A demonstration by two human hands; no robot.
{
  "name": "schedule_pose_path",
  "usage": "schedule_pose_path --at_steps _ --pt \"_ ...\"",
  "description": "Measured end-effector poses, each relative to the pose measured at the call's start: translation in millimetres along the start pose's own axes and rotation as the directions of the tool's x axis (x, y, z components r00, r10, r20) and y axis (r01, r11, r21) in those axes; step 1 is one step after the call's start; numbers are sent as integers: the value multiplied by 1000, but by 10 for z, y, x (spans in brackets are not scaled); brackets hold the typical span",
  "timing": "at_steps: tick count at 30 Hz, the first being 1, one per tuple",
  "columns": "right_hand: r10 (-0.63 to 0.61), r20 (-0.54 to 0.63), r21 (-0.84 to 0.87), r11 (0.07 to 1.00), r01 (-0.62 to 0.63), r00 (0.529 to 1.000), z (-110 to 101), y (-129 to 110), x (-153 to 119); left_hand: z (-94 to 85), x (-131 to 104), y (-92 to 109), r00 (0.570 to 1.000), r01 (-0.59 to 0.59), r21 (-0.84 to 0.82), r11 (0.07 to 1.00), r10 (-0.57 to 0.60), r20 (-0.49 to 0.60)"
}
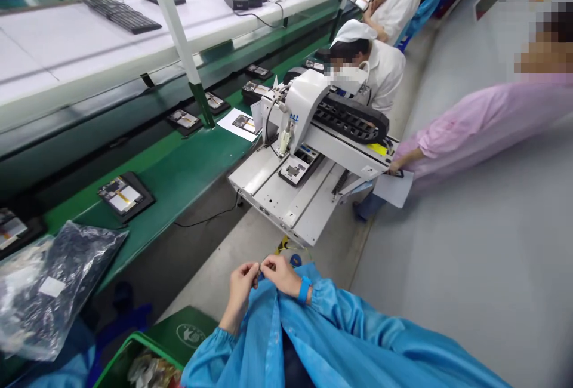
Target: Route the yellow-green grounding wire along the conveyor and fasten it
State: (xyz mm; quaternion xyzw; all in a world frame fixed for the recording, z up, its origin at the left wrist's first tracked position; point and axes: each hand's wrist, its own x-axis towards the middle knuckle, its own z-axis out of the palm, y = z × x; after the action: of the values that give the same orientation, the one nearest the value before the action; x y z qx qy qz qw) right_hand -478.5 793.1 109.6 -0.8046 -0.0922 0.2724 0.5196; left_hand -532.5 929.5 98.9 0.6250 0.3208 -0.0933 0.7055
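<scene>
Blue coat fabric fills the foreground, and both hands meet above it: the left hand and the right hand each pinch a thin yellowish wire between fingertips, though it is too fine to be sure what it is. One blue wristband circles the right wrist. Below left, a green bin holds crumpled scraps. One clear plastic bag with dark contents lies on the green conveyor, where roughly seven black trays carry opened devices; the nearest tray holds one. Beyond stands one white machine.
</scene>
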Motion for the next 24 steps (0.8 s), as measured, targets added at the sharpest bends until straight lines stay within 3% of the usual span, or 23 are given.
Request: schedule_pose_path --at_steps 5,10,15,20,22,24 --pt "70 -34 89 994 -66 997 15 105 1 -119 -78 115 989 -89 207 974 61 137" --pt "164 -46 177 972 -154 985 63 114 -53 -200 -164 164 964 -242 431 869 167 205" --pt "283 26 341 899 -275 959 85 130 -98 -227 -254 143 856 -516 602 609 391 339" --pt "280 111 372 878 -301 953 91 190 -143 -234 -298 99 785 -606 630 486 494 374" --pt "263 138 366 882 -296 955 72 231 -139 -259 -284 76 789 -601 638 481 485 377" --pt "235 183 351 891 -287 955 49 272 -138 -301 -273 48 819 -566 643 516 440 368"
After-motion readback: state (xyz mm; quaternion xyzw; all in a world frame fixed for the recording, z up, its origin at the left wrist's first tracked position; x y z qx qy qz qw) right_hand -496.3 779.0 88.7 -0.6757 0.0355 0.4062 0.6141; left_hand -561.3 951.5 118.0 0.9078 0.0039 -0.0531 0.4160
